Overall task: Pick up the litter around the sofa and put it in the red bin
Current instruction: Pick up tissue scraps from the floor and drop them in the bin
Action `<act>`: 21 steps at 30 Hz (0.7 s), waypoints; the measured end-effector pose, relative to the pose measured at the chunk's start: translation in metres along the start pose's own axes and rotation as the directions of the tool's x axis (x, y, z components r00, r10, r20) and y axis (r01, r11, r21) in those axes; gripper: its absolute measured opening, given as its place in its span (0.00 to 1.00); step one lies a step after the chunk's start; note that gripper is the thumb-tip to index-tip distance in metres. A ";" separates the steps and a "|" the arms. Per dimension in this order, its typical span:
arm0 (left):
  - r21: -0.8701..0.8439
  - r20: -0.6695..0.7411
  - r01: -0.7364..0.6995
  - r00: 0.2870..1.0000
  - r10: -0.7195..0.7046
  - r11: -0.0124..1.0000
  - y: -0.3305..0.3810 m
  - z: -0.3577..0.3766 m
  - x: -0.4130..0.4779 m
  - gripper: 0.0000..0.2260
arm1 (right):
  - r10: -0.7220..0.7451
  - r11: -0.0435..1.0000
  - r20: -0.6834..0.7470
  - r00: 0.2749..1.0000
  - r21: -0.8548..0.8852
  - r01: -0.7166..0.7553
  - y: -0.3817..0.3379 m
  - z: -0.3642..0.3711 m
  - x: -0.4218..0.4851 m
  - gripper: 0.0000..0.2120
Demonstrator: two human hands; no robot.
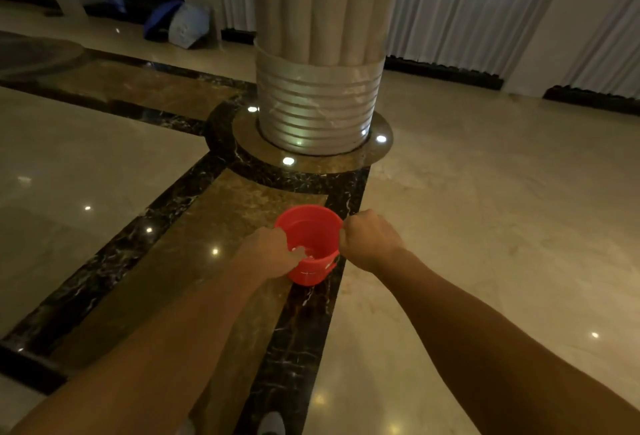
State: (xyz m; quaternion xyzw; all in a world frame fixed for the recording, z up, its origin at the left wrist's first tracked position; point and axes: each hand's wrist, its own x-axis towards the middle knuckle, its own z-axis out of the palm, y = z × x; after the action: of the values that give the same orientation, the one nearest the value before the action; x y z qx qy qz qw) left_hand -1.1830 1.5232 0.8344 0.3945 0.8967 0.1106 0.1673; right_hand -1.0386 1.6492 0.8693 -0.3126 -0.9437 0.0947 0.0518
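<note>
Two hands on bin (309, 244), held upright before pillar (317, 102): your right hand (370, 240) fisted on its right rim, left hand (273, 252) curled over near-left rim, fingers inside beside white litter (302, 251). No sofa visible.

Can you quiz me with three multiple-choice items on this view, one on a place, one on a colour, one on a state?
1. Where is the bin held?
A. In front of the column
B. On a sofa
C. Behind the curtains

2. What colour is the bin?
A. Blue
B. Red
C. White

3. How is the bin held?
A. By one hand only
B. By neither hand
C. By both hands at the rim

Answers:
1 A: the red bin is held out in front of the column.
2 B: its wall and rim are red.
3 C: the left hand and right hand each close on opposite sides of the rim.
</note>
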 end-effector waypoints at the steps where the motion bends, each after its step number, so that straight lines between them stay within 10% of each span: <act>1: 0.017 0.006 0.011 1.000 -0.011 1.000 -0.003 -0.003 0.025 0.19 | 0.016 1.000 0.017 1.000 -0.006 -0.016 0.002 0.003 0.021 0.18; 14: 0.134 0.010 0.021 1.000 -0.022 0.991 -0.002 0.008 0.318 0.24 | 0.119 0.990 0.139 0.983 0.059 -0.128 0.080 0.109 0.298 0.04; 21: 0.082 0.084 0.014 0.996 -0.020 0.997 -0.013 0.089 0.481 0.09 | 0.105 0.988 0.315 0.943 0.076 -0.135 0.161 0.210 0.432 0.11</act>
State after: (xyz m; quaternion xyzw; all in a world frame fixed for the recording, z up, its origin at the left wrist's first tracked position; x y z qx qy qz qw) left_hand -1.4615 1.8783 0.6458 0.3976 0.8959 0.0559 0.1899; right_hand -1.3229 2.0045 0.6468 -0.3480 -0.9136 0.1909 -0.0880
